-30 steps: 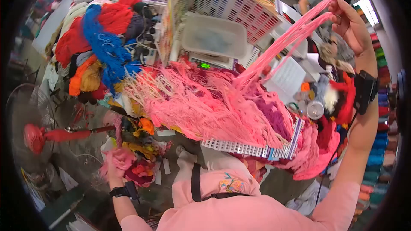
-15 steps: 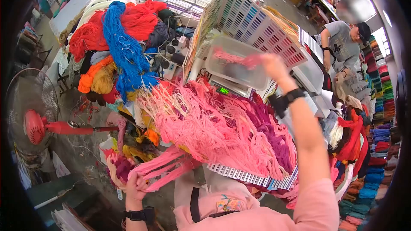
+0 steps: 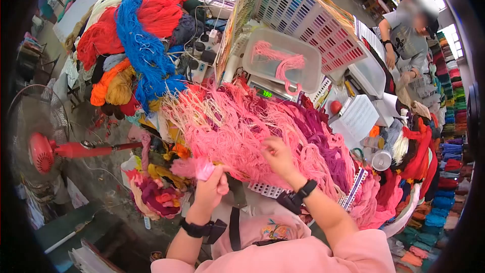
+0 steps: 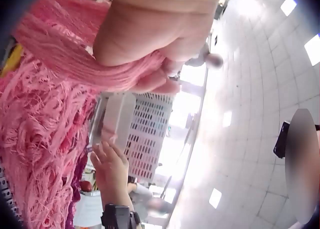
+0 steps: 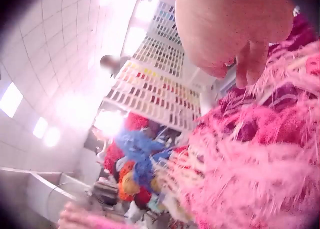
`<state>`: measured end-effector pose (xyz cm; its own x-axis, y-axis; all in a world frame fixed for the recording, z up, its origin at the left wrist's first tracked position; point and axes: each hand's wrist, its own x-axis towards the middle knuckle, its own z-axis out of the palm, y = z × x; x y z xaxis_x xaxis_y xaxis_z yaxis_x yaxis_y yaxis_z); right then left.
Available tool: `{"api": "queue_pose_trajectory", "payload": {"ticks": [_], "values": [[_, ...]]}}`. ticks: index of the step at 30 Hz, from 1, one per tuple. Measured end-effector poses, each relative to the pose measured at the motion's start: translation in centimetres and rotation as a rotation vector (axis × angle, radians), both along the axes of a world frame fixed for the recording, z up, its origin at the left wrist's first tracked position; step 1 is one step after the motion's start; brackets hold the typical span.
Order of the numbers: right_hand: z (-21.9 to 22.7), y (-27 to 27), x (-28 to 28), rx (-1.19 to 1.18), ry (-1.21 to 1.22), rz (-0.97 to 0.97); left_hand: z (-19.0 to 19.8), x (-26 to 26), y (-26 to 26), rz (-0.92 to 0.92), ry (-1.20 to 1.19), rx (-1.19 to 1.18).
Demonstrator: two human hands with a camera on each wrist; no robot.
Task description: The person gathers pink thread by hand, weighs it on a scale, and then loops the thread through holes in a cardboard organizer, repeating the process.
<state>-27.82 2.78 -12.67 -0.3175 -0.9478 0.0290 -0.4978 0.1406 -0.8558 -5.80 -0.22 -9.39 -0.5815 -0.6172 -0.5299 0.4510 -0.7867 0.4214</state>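
Observation:
My left hand (image 3: 212, 189) grips a bundle of pink yarn (image 4: 75, 59) at the front left edge of the big yarn pile. Over the pink middle of that pile (image 3: 237, 136) hovers my right hand (image 3: 279, 159), its fingers loosely bent and nothing seen in them. In the left wrist view that right hand (image 4: 111, 166) shows its fingers fairly straight. A small pink hank (image 3: 290, 63) lies in a clear plastic tub (image 3: 310, 78), which stands on a scale with a lit green display (image 3: 263, 93).
A tall perforated rack (image 3: 303, 20) stands behind the tub. Blue yarn (image 3: 139, 40) and red yarn are heaped at the left. A red fan (image 3: 43, 156) stands at the lower left. Papers (image 3: 356, 116) and a small white fan (image 3: 381, 161) lie to the right. Another person (image 3: 409, 30) is at the far right.
The pink hank that my right hand held over the tub now lies in it, and the hand has drawn back over the pile. My left hand has moved right and up with its yarn.

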Motion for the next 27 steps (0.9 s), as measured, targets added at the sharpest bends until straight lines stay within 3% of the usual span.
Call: {"api": "queue_pose_trajectory", "payload": {"ticks": [2,3,5,6,7,9,12,21,27], "values": [[2.9,0.3,2.1,0.16,-0.347,0.015,0.4,-1.3,-0.5,-0.047,0.058,-0.062],[3.9,0.4,2.5,0.158,-0.352,0.006,0.9,-2.3,-0.7,-0.057,0.054,-0.063],[5.2,0.3,3.0,0.151,-0.375,0.091,1.9,-3.9,-0.5,0.157,-0.127,-0.128],[5.2,0.3,3.1,0.105,-0.395,0.1,1.7,-3.9,-0.4,0.171,-0.082,-0.081],[5.3,0.3,3.1,0.103,-0.398,0.095,1.4,-3.9,-0.3,0.165,-0.085,-0.083],[5.7,0.5,3.3,0.188,-0.702,0.047,1.1,-3.7,0.0,0.117,-0.063,-0.118],[7.2,0.5,4.0,0.312,-0.864,-0.013,0.9,-3.8,0.3,0.071,-0.088,-0.172],[6.9,0.1,6.3,0.338,-0.922,0.056,2.1,-4.3,0.1,-0.028,0.019,-0.143],[6.8,0.1,5.9,0.358,-0.928,0.039,2.1,-4.7,0.0,-0.054,-0.043,-0.222]]}}
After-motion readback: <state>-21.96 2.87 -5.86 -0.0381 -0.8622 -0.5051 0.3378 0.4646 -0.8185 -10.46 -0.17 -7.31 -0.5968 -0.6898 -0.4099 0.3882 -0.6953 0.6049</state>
